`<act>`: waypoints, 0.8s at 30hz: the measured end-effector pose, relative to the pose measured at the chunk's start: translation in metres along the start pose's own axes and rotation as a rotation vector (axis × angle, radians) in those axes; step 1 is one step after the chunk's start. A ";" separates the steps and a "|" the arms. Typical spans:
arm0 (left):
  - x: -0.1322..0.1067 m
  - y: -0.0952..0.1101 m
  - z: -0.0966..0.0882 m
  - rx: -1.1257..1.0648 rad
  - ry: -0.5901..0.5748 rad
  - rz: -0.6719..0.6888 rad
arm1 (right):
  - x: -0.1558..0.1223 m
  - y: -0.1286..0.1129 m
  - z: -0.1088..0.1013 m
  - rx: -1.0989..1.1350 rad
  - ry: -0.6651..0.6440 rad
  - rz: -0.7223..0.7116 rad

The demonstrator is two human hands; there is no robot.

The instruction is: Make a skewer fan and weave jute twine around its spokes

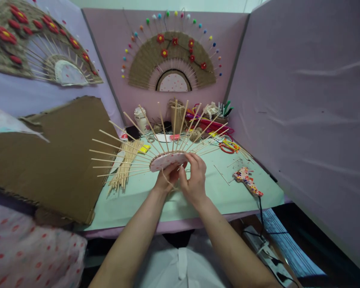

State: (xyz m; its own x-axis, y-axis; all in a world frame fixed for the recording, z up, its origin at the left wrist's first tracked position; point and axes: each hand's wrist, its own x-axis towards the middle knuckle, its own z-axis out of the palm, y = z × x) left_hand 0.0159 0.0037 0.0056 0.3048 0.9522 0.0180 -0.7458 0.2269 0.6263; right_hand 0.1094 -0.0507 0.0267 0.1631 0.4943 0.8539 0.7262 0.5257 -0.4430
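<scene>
A fan frame (165, 161) is held up over the green table, its half-round base covered in white cloth with pink dots. Thin wooden sticks spread out from the base's curved edge. My left hand (167, 178) grips the base from below, its fingers partly hidden behind it. With thumb and fingertips, my right hand (194, 174) is closed at the base's right end; I cannot see what lies between them beyond that edge. A loose strand of twine (167, 181) hangs by my left hand.
Bundled wooden sticks (126, 164) lie at left beside a cardboard sheet (48, 160). To the right are a patterned glue gun (248, 181) with a cord, and scissors (229, 146). A twine spool (177, 116) and jar (142, 120) stand behind. A finished fan (172, 56) hangs on the back wall.
</scene>
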 end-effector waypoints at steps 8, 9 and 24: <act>-0.005 0.000 0.002 0.112 -0.071 -0.019 | 0.000 -0.002 -0.002 -0.010 0.009 0.032; -0.005 0.000 0.002 0.122 -0.071 -0.011 | 0.000 -0.002 -0.003 -0.002 -0.003 0.040; -0.008 0.002 0.005 0.215 -0.086 0.006 | -0.004 -0.010 -0.002 0.067 0.057 -0.095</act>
State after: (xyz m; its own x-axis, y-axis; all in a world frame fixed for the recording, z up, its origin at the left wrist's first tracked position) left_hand 0.0149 -0.0046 0.0108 0.3569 0.9304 0.0835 -0.6074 0.1633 0.7774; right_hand 0.1025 -0.0596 0.0282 0.1344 0.4006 0.9063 0.6940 0.6148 -0.3747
